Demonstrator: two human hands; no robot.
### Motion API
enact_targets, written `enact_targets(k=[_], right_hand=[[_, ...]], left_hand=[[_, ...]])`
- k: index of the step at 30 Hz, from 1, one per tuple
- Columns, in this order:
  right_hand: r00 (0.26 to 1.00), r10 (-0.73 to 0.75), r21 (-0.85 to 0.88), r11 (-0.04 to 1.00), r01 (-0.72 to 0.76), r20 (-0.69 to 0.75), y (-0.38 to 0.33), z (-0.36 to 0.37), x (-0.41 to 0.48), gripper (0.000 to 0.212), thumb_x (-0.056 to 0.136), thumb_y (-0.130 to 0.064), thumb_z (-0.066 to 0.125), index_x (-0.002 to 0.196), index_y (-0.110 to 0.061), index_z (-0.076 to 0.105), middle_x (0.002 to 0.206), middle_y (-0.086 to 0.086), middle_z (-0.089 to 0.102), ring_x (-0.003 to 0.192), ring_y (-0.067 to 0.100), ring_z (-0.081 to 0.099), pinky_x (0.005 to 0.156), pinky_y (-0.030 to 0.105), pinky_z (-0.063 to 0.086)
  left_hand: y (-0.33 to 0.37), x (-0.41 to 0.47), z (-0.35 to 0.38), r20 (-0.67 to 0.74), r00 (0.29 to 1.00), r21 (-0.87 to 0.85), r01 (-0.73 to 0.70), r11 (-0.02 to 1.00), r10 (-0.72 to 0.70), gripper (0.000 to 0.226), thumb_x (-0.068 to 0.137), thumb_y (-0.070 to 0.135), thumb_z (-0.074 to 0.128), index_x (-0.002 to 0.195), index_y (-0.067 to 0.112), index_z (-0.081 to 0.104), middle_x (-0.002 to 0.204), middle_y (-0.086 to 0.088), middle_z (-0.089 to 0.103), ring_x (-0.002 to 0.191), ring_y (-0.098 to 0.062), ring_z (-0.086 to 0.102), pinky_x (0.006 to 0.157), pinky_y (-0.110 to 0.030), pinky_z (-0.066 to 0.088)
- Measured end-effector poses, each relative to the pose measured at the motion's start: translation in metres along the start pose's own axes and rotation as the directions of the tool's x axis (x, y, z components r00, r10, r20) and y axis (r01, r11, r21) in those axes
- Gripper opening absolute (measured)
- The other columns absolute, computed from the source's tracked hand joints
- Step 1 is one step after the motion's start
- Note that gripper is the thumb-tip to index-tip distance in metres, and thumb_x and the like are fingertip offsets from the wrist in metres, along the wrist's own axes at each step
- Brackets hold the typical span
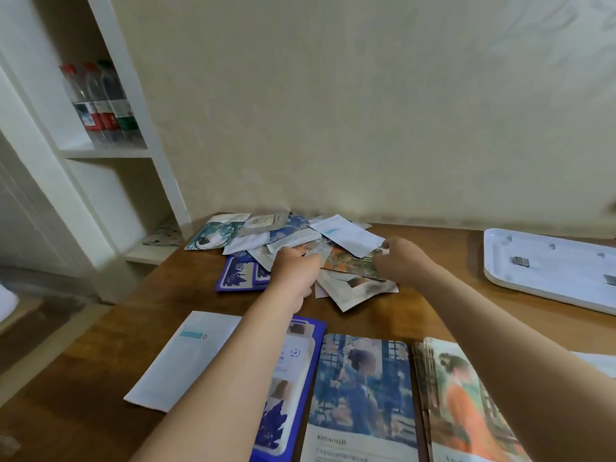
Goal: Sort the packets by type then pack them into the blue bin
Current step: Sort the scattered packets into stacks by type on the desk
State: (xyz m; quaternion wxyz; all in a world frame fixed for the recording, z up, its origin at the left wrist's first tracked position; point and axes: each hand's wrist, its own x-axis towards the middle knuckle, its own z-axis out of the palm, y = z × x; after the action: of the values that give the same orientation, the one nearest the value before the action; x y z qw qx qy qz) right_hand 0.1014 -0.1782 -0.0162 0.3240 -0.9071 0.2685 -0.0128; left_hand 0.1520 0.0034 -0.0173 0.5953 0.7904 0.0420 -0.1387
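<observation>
Packet pile [286, 238] at 12 o'clock on bench [440, 295]; right hand [405, 261] grip pinches orange-print packet [346, 261], left hand [295, 270] grip on pile, state unclear. White tray [496, 251] at 2 o'clock holds small grey pieces [520, 261].

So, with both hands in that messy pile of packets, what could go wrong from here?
The right hand pinches an orange-printed packet lying partly under a white packet in the pile; pulling may drag neighbours along. The teal packet sits at a corner of the table, and a nudge might slide it off. The left forearm crosses above the sorted blue-bordered packet and could disturb it.
</observation>
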Motion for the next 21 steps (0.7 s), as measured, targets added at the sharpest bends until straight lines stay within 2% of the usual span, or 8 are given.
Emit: enact_targets(k=[2, 4, 9, 13, 15, 17, 19, 21], right_hand=[[0.996, -0.070, -0.181, 0.980, 0.080, 0.062, 0.001, 0.009, 0.017, 0.067, 0.095, -0.045, 0.053, 0.155, -0.028, 0.029, 0.155, 0.016, 0.034, 0.136, 0.039, 0.041, 0.107, 0.046, 0.044], [0.984, -0.120, -0.264, 0.952, 0.152, 0.133, -0.003, 0.019, 0.025, 0.080, 0.094, -0.061, 0.049, 0.160, -0.037, 0.011, 0.168, 0.009, 0.010, 0.152, 0.040, 0.011, 0.120, 0.051, 0.023], [0.971, -0.155, -0.426, 0.877, 0.221, 0.184, -0.009, 0.037, 0.035, 0.073, 0.089, -0.075, 0.028, 0.153, -0.041, 0.024, 0.160, 0.010, 0.029, 0.147, 0.040, 0.021, 0.118, 0.053, 0.021], [0.952, -0.193, -0.397, 0.875, 0.276, 0.235, -0.011, 0.033, 0.034, 0.075, 0.089, -0.075, 0.026, 0.154, -0.037, 0.031, 0.159, 0.012, 0.035, 0.146, 0.036, 0.028, 0.117, 0.047, 0.025], [0.951, -0.198, -0.380, 0.882, 0.278, 0.237, -0.015, 0.030, 0.029, 0.072, 0.095, -0.071, 0.030, 0.157, -0.034, 0.029, 0.160, 0.011, 0.036, 0.146, 0.033, 0.033, 0.115, 0.043, 0.029], [0.951, -0.193, -0.373, 0.886, 0.274, 0.240, -0.017, 0.027, 0.023, 0.072, 0.095, -0.073, 0.030, 0.157, -0.034, 0.031, 0.159, 0.009, 0.039, 0.142, 0.032, 0.039, 0.111, 0.041, 0.034], [0.950, -0.193, -0.368, 0.888, 0.275, 0.244, -0.018, 0.026, 0.019, 0.070, 0.097, -0.072, 0.028, 0.155, -0.033, 0.034, 0.156, 0.010, 0.043, 0.137, 0.033, 0.044, 0.106, 0.041, 0.038], [0.948, -0.192, -0.354, 0.893, 0.276, 0.254, -0.018, 0.023, 0.015, 0.067, 0.099, -0.070, 0.027, 0.153, -0.032, 0.037, 0.154, 0.010, 0.045, 0.135, 0.034, 0.046, 0.100, 0.040, 0.039]], left_hand=[[0.001, 0.012, 0.007, -0.023, 1.000, -0.067, 0.017, 0.998, -0.019, 0.028, 0.091, 0.017, 0.059, 0.117, 0.008, 0.059, 0.107, -0.007, 0.061, 0.093, -0.023, 0.060, 0.073, -0.036, 0.052], [0.002, 0.019, 0.012, -0.032, 0.998, -0.122, 0.042, 0.992, -0.046, 0.025, 0.092, 0.016, 0.061, 0.115, 0.012, 0.055, 0.114, -0.009, 0.061, 0.103, -0.029, 0.063, 0.071, -0.036, 0.055], [-0.001, 0.032, 0.016, -0.030, 0.988, -0.347, 0.134, 0.928, -0.154, 0.047, 0.090, 0.011, 0.067, 0.133, 0.018, 0.052, 0.129, -0.013, 0.059, 0.109, -0.032, 0.063, 0.057, -0.033, 0.053], [-0.006, 0.035, 0.021, -0.032, 0.980, -0.521, 0.151, 0.840, -0.196, 0.048, 0.089, 0.000, 0.063, 0.132, 0.019, 0.053, 0.116, -0.016, 0.070, 0.092, -0.028, 0.072, 0.055, -0.035, 0.057], [-0.007, 0.036, 0.025, -0.051, 0.979, -0.572, 0.133, 0.809, -0.197, 0.047, 0.088, -0.004, 0.063, 0.127, 0.019, 0.052, 0.113, -0.015, 0.070, 0.088, -0.032, 0.074, 0.057, -0.044, 0.061], [-0.007, 0.031, 0.030, -0.068, 0.974, -0.607, 0.131, 0.784, -0.216, 0.040, 0.088, -0.006, 0.066, 0.117, 0.019, 0.052, 0.109, -0.014, 0.067, 0.087, -0.032, 0.072, 0.068, -0.052, 0.064], [-0.006, 0.026, 0.035, -0.096, 0.963, -0.644, 0.132, 0.754, -0.251, 0.039, 0.088, -0.005, 0.069, 0.111, 0.020, 0.051, 0.105, -0.010, 0.065, 0.088, -0.030, 0.070, 0.076, -0.051, 0.064], [-0.005, 0.020, 0.039, -0.116, 0.951, -0.685, 0.132, 0.716, -0.286, 0.035, 0.087, -0.004, 0.074, 0.104, 0.017, 0.052, 0.099, -0.007, 0.063, 0.088, -0.029, 0.070, 0.072, -0.045, 0.064]])
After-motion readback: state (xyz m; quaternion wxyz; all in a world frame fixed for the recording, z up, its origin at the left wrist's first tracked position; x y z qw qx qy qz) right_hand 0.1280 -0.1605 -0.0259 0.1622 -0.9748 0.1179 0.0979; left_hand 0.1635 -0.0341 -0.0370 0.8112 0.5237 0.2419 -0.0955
